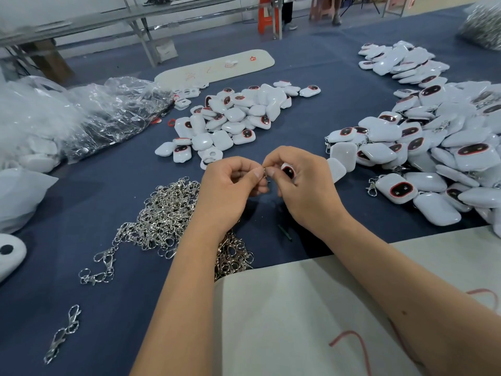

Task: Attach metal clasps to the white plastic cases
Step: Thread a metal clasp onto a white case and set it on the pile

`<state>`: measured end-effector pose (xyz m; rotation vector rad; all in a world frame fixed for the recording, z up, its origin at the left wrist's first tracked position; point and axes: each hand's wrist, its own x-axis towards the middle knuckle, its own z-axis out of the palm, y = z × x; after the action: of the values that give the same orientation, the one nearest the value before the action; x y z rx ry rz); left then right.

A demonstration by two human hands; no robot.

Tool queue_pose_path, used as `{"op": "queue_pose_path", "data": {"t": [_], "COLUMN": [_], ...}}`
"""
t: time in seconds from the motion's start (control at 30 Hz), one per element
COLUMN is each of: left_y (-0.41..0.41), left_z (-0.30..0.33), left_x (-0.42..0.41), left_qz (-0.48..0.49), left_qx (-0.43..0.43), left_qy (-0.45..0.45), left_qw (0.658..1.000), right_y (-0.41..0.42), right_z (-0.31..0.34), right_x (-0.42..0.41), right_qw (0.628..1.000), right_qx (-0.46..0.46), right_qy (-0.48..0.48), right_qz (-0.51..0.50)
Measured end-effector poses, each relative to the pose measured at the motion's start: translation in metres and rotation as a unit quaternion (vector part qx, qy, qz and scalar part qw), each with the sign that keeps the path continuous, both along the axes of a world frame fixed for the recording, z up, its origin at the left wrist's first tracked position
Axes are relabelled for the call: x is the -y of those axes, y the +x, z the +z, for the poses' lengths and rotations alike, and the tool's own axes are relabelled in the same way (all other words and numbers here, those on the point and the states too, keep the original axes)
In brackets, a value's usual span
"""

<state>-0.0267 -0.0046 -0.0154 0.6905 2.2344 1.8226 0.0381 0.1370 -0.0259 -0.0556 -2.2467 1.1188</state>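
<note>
My left hand [230, 185] pinches a small metal clasp [264, 173] between thumb and forefinger. My right hand [303, 183] grips a white plastic case [288, 170] with a dark red-rimmed window, and its fingertips meet the clasp too. Both hands hover together above the blue cloth. A heap of loose silver clasps [165, 213] lies under and left of my left wrist. Behind the hands sits a pile of white cases [233, 118]. A larger pile of cases [433, 147] spreads at the right, some with clasps hanging from them.
Crumpled clear plastic bags [81, 118] fill the left side. A white board [217, 67] lies at the back, another white sheet [311, 308] covers the near right. Two stray clasps [65, 332] lie near left. A bag of metal parts [482, 25] sits far right.
</note>
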Motion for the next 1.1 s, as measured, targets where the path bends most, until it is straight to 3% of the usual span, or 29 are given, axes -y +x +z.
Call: {"op": "queue_pose_path", "data": {"t": [0.23, 0.53, 0.93, 1.1], "left_y": [0.0028, 0.0031, 0.0011, 0.0027], "left_z": [0.0017, -0.0028, -0.003, -0.0015], "left_x": [-0.0023, -0.0013, -0.0003, -0.0023], "left_qz": [0.008, 0.038, 0.038, 0.038], "left_qx": [-0.08, -0.138, -0.194, -0.215], "left_qy": [-0.044, -0.074, -0.082, -0.065], "left_qw": [0.996, 0.987, 0.977, 0.974], "right_y": [0.0011, -0.0008, 0.0005, -0.0005], "right_z": [0.0013, -0.0008, -0.0036, -0.0048], "right_x": [0.0001, -0.0041, -0.0067, -0.0096], "right_qw": [1.0, 0.99, 0.987, 0.974], "right_qx": [-0.002, 0.066, 0.019, 0.012], "right_qy": [-0.004, -0.114, -0.152, -0.217], "right_qz": [-0.008, 0.039, 0.04, 0.061]}}
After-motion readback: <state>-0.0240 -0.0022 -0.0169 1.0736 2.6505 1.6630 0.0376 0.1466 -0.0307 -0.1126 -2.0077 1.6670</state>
